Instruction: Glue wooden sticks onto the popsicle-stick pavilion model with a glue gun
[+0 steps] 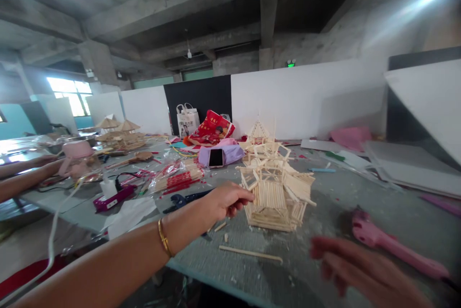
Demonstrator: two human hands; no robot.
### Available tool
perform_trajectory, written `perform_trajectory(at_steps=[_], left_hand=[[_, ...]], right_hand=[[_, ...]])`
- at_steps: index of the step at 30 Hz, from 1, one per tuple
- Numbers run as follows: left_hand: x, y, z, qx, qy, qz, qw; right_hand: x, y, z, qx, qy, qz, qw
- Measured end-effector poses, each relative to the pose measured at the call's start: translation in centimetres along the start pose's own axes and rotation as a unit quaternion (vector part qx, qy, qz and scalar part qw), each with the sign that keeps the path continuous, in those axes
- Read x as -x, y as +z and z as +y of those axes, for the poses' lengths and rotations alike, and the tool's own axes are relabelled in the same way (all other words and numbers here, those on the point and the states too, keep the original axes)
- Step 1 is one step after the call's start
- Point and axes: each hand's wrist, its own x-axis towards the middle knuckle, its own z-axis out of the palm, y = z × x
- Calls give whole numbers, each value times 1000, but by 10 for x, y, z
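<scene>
On the gray table, the stick model stands upright, assembled from thin, pale sticks. At the model's left front edge, my left hand is positioned with thumb and forefinger pinched together; I cannot tell whether they grip part of it. Right of the model and nearer to me, my right hand is blurred, its fingers loosely extended and released. Just beside that hand, farther right of the model, lies a pink tool. In front of the model lies a loose stick. Left of the model lie dark pliers, near my left forearm; behind these are red sticks. Behind and left of the model, a phone rests on purple cloth.
</scene>
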Motion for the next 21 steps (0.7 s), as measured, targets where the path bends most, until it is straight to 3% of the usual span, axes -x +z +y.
perform_trajectory(at_steps=[1, 3, 6, 11, 21], left_hand=[[0, 0, 0, -3, 5, -1, 1000], [1, 0, 1, -10, 14, 1, 1000], [1, 0, 1, -22, 21, 9, 1000], [4, 0, 5, -26, 20, 22, 999], [1, 4, 3, -24, 38, 32, 998]], right_hand=[[0, 28, -5, -50, 16, -40, 998], [-7, 72, -11, -182, 63, -58, 980], [-31, 107, -13, -319, 107, -61, 940], [-60, 120, -11, -427, 136, -27, 894], [-61, 126, -23, -473, 128, -34, 871]])
